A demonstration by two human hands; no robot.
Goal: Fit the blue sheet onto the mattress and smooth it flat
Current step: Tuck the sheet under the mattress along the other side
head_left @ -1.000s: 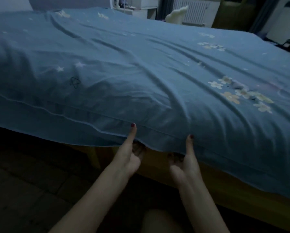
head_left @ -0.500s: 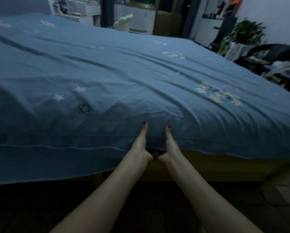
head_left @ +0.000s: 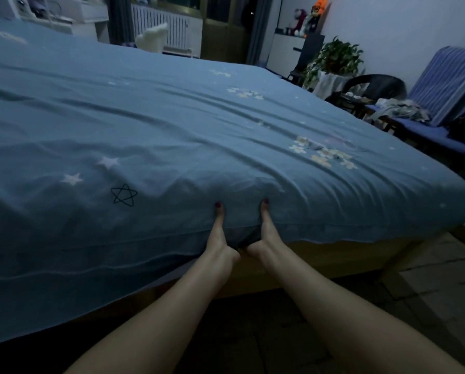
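A blue sheet (head_left: 172, 125) printed with stars and pale flowers covers the whole mattress and hangs over its near side. Long creases run across the top. At the near edge my left hand (head_left: 220, 238) and my right hand (head_left: 265, 234) sit close together, each pinching the overhanging fabric. The thumbs lie up on the outside of the sheet and the fingers are hidden under its hem. A small bunch of cloth sags between the two hands. The sheet's left part hangs lower than the right.
The wooden bed frame (head_left: 334, 255) shows below the hem on the right. A dark chair (head_left: 374, 85), a potted plant (head_left: 334, 60) and a striped lounger (head_left: 442, 87) with clothes stand at the right. Dark floor (head_left: 428, 292) lies by the bed's corner.
My hands came together from about a hand's width apart and moved up on the hanging edge. The view swung right, bringing the bed's right corner and furniture into sight.
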